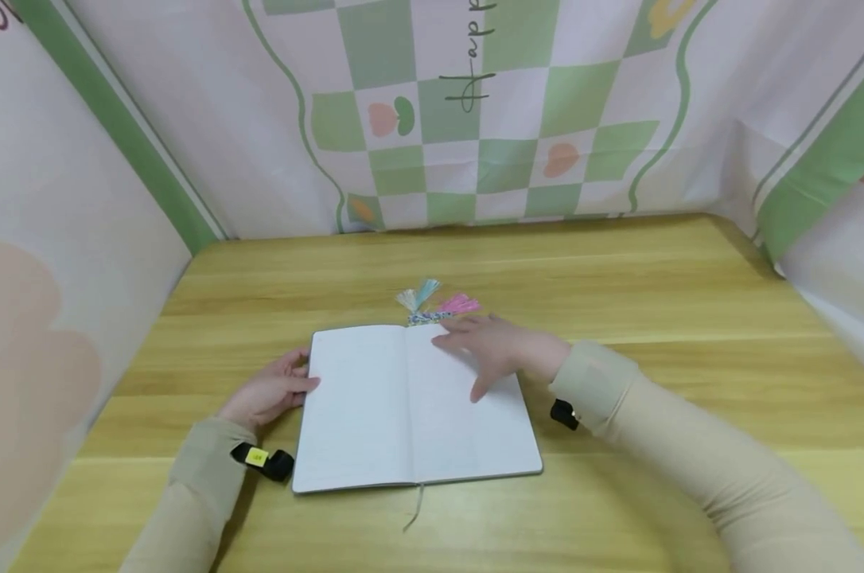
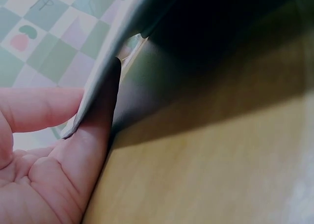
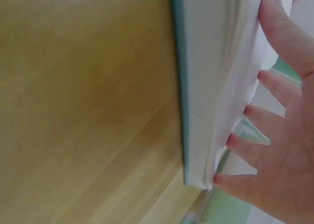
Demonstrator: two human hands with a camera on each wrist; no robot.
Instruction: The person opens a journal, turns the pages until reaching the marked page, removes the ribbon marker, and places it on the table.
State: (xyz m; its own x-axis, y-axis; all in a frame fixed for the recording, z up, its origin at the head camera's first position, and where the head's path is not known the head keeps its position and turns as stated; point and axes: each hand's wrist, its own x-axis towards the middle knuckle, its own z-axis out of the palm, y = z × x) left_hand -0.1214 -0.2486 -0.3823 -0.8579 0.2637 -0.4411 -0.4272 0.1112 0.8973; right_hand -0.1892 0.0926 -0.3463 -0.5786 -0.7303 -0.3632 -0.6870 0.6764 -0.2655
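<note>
A notebook lies spread on the wooden table, its two pages looking blank. My left hand grips its left edge, thumb on the page and fingers beneath the cover; the left wrist view shows that cover edge raised above the tabletop. Over the upper right page is my right hand, fingers spread, with fingertips right at the paper. From the right wrist the thick page block shows beside those fingers. A patterned bookmark with blue, whitish and pink tassels sticks out past the top edge, partly hidden under the notebook.
A thin grey ribbon hangs from the notebook's lower edge onto the table. Behind the table hangs a green-and-white checked cloth; similar cloth lines both sides. A small black camera is strapped on the left wrist.
</note>
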